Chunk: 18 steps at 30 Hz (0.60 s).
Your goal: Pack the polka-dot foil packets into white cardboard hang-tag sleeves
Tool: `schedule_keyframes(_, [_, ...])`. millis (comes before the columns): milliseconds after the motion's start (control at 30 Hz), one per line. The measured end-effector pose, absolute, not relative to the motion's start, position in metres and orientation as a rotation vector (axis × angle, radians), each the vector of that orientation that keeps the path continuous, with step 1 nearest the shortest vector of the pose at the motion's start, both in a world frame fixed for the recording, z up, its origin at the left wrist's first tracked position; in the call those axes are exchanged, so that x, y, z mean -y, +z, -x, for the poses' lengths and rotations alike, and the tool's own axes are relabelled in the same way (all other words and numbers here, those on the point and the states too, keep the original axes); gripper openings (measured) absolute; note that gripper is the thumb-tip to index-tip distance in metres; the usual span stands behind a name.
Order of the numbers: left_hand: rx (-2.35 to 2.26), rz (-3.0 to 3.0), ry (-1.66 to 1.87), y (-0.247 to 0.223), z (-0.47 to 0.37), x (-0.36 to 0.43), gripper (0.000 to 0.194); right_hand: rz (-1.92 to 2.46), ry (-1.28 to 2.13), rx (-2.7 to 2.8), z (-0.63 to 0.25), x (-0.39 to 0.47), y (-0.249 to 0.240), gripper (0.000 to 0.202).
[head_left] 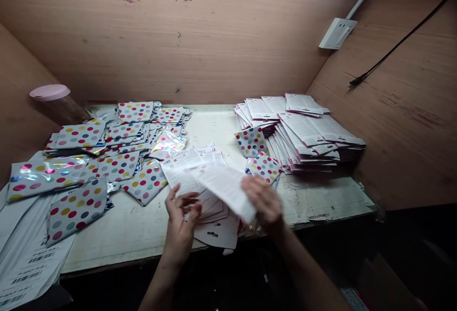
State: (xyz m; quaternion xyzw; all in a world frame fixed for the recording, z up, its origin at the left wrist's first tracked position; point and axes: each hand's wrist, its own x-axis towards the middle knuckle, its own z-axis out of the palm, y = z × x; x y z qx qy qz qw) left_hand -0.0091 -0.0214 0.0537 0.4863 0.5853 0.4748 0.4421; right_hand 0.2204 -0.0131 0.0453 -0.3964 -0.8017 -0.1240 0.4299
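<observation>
Card [224, 186], white, printed: over the fan [185, 170] of similar cards. Right hand [263, 200]: fingers closed on the card's right end, as far as the blur lets me judge. Left hand [180, 228]: at the fan's near left side, fingers half curled, thumb close to them; cannot tell whether they pinch anything.

Risks, my judgement:
1. Fan could splay further or slide; its cards overlap loosely and uneven, and a sweep of the held card might drag the top ones.
2. Bottom card [217, 237], the one with the hang slot, sits under the fan's near end at the bench [117, 235] edge. A nudge from either wrist could tip it off.
3. Stack [314, 135], right of the fan, looks stepped and leaning; a knock from the right arm could shed its upper cards.
4. Dotted packets [264, 166] between fan and stack lie near the right hand; a wide swing might push them into the stack.

Hard to make out: print on the held card, smeared by motion; the right hand's fingertips, likewise. The fan's lower layers are covered, so no count. Barcode sheets [34, 258], far left of the fan, run out of view. Below the fan, past the bench edge, too dark to read.
</observation>
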Motion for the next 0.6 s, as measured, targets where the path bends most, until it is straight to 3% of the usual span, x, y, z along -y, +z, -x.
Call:
schedule_keyframes(100, [-2.171,-1.448,0.918,0.036,0.020,0.004,0.098,1.304,-0.599,1.734,-0.312,-0.012,0.069,0.044])
schedule_keyframes(167, [-2.394,-1.504,0.630,0.021,0.028,-0.006,0.101,1.487,-0.699,1.644,-0.374,-0.036,0.075,0.040])
schedule_keyframes(300, [-2.356,-1.559,0.586,0.007,0.040,-0.014,0.088,1.913,-0.491,1.756,-0.439,-0.067,0.079,0.048])
schedule_keyframes(400, [-2.262,-1.506,0.786,0.010,0.043,-0.014,0.074,1.941,-0.332,1.732,-0.400,-0.049,0.086,0.063])
schedule_keyframes(433, [-2.228,-1.449,0.891,0.012,0.042,-0.013,0.067,1.861,-0.213,1.719,-0.372,-0.036,0.086,0.063])
schedule_keyframes(500, [-2.112,-1.303,1.153,0.018,0.037,-0.008,0.050,1.649,0.259,1.580,-0.303,-0.003,0.080,0.044])
schedule_keyframes(600, [-1.794,-1.093,1.526,0.026,0.022,0.005,0.037,1.164,1.579,1.204,-0.201,0.041,0.061,0.038])
